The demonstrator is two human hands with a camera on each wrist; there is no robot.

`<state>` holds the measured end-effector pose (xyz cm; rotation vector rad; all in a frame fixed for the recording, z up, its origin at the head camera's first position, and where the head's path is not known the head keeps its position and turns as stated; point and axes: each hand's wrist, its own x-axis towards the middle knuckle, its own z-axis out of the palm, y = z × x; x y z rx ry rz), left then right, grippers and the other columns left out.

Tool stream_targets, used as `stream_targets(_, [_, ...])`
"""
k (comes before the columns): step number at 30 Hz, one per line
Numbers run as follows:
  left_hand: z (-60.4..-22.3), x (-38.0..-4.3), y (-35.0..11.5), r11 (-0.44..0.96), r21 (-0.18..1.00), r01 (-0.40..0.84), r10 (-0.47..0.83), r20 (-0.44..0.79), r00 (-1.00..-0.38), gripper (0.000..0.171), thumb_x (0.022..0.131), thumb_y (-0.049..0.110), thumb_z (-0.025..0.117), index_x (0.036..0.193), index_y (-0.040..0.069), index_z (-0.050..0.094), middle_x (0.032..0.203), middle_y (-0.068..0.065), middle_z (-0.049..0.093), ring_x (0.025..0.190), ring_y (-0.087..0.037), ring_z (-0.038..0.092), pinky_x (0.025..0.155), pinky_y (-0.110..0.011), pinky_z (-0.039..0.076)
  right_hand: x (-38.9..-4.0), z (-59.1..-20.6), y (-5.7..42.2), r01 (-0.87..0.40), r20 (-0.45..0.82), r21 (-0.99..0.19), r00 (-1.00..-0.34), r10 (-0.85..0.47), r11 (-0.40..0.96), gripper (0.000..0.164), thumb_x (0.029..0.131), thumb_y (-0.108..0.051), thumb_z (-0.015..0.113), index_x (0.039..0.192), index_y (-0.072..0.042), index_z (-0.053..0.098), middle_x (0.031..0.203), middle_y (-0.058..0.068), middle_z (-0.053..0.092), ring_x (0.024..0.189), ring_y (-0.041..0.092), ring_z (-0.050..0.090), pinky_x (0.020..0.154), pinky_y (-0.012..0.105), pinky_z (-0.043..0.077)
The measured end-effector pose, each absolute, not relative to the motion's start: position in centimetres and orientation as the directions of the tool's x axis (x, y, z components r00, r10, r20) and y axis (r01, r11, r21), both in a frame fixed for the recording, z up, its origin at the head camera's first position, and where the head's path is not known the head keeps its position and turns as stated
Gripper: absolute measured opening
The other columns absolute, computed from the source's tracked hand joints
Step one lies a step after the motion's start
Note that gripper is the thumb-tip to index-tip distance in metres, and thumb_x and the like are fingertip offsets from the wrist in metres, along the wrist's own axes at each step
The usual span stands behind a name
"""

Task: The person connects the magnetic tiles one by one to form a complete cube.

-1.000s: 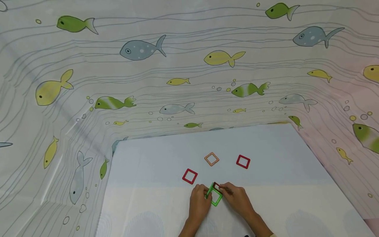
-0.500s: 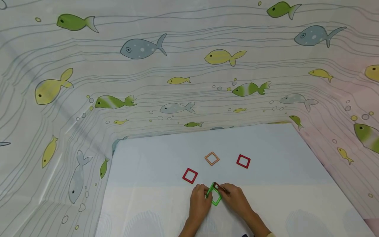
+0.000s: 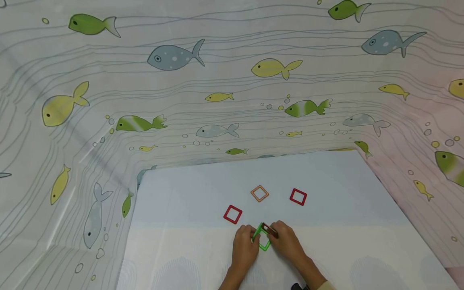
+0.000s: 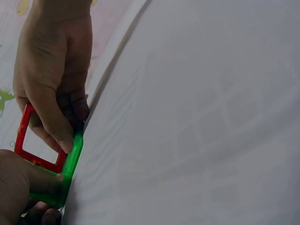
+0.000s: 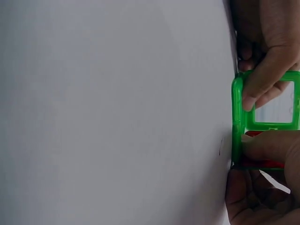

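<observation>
A green magnetic tile square [image 3: 266,249] lies flat on the table between the two hands. Along its left edge stands a second green square [image 3: 256,233], which my left hand [image 3: 245,246] pinches; the right wrist view shows this upright green square [image 5: 273,125] with the left thumb on it. My right hand [image 3: 289,241] holds a red square [image 3: 270,230] on edge at the flat tile's far right side. In the left wrist view, the red square [image 4: 40,161] stands against the flat green tile [image 4: 72,161], the right hand's thumb at their join. Fingers partly hide the tiles.
Beyond the hands lie a red square [image 3: 233,214] at left, an orange square [image 3: 259,193] in the middle and another red square [image 3: 298,197] at right. The white table [image 3: 181,233] meets fish-patterned sheeting [image 3: 224,112] behind and at the sides.
The right hand's fingers have shifted slightly outward along the upright red square, so more of it shows. My left hand and the green squares stay nearly where they were.
</observation>
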<state>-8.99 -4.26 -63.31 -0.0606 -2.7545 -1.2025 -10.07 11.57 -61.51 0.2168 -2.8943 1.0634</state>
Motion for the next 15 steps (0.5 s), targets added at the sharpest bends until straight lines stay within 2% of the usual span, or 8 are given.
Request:
stream_targets(9, [-63.34, -9.07, -4.35, 0.677, 0.729, 0.101, -0.005, 0.142, -0.990, 0.012, 0.081, 0.009, 0.080, 0.084, 0.013, 0.069, 0.070, 0.010, 0.048, 0.066, -0.002, 0.039, 0.056, -0.016, 0.034, -9.91, -61.58, 11.52, -0.160, 0.112, -0.631, -0.987, -0.114, 0.759, 0.024, 0.077, -0.002, 0.082, 0.072, -0.014, 0.061, 0.066, -0.009, 0.044, 0.059, 0.002, 0.038, 0.049, 0.017, 0.033])
stream_targets(15, [-63.45, -9.05, -4.31, 0.664, 0.743, 0.087, -0.014, 0.128, -0.992, 0.012, 0.082, 0.009, 0.079, 0.084, 0.013, 0.068, 0.071, 0.010, 0.048, 0.067, -0.002, 0.040, 0.057, -0.016, 0.035, -10.02, -61.47, 11.53, -0.154, 0.102, -0.633, -0.988, -0.116, 0.758, 0.022, 0.078, -0.001, 0.081, 0.074, -0.012, 0.062, 0.066, -0.008, 0.045, 0.060, 0.003, 0.038, 0.050, 0.018, 0.033])
